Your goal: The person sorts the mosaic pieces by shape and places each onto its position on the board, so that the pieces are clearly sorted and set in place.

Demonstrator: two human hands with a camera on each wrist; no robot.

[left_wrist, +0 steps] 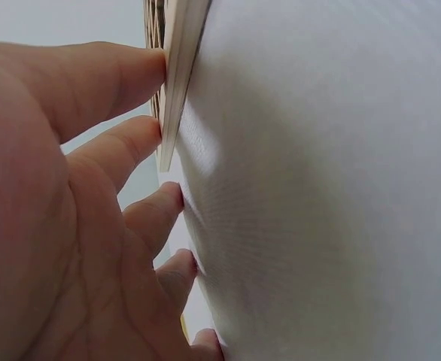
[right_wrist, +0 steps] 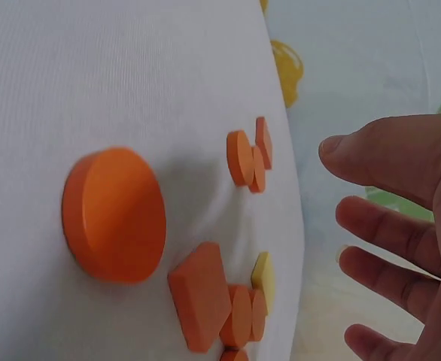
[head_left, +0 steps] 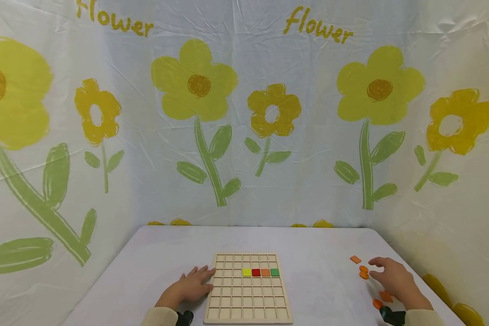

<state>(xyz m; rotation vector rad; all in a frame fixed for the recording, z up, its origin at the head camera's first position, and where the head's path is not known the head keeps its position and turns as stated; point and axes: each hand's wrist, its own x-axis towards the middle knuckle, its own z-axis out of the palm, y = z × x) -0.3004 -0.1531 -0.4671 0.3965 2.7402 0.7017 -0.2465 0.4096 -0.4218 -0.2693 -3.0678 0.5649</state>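
Note:
A wooden grid board (head_left: 232, 301) lies on the table, with yellow (head_left: 246, 272), red (head_left: 256, 272), orange (head_left: 265, 272) and green (head_left: 275, 272) squares side by side in its second row from the back. My left hand (head_left: 189, 286) lies at the board's left edge, thumb and index finger (left_wrist: 134, 139) touching its side. Over the table's right side hovers my right hand (head_left: 393, 277), thumb and fingers apart and nothing between them. Near it are two orange discs (head_left: 364, 275) and an orange tile (head_left: 355, 259). In the right wrist view an orange disc (right_wrist: 123, 216) is closest.
Another orange tile (right_wrist: 202, 297) and several orange rounds lie under the right hand, with a yellow piece (right_wrist: 264, 278) behind them. A white table (head_left: 318, 253) carries everything. Flower-printed cloth (head_left: 248, 190) hangs around its back and sides.

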